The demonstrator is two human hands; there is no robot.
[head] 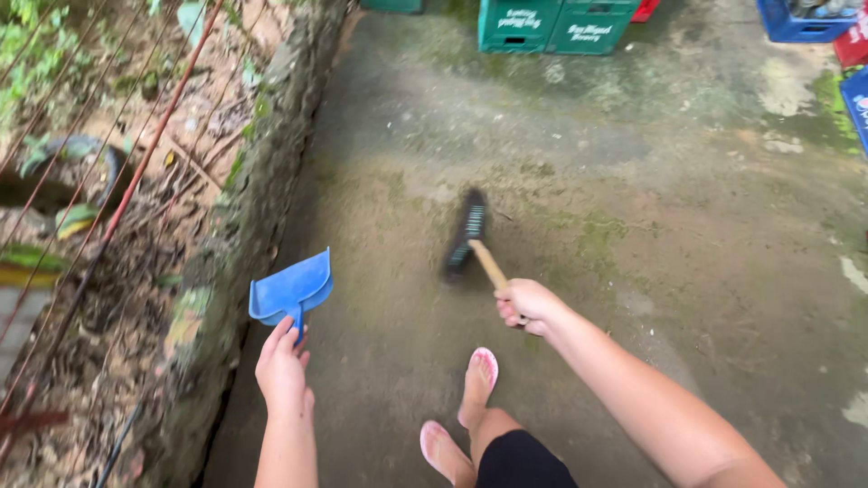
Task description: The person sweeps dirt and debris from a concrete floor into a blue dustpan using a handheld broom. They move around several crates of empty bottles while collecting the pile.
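the hand broom (467, 237) was out ahead of the right hand (527, 305), its dark bristle head down on the concrete floor (687, 208) and blurred. its pale wooden handle (489, 265) ran back from the head into the right grip, which was wrapped shut around the handle's near end. it looked light and stiff, a rigid stick with bristles that would give; the bare wood seemed dry enough not to slip, and a hold nearer the head would likely give firmer control than the end hold seen here.

the blue dustpan (292, 287) was in the left hand (282, 366), whose fingers were curled closed around the short handle below the scoop, with the pan lifted clear of the floor and its open mouth tipped up and away from the grip. thin moulded plastic, probably very light and a little flexible at the lip, so the handle was the sensible place to hold it.

below both grips were the person's feet in pink sandals (485, 363). left of the dustpan ran a mossy stone kerb (237, 226) with leaf litter beyond. well past the broom stood green crates (551, 25) and a blue one.
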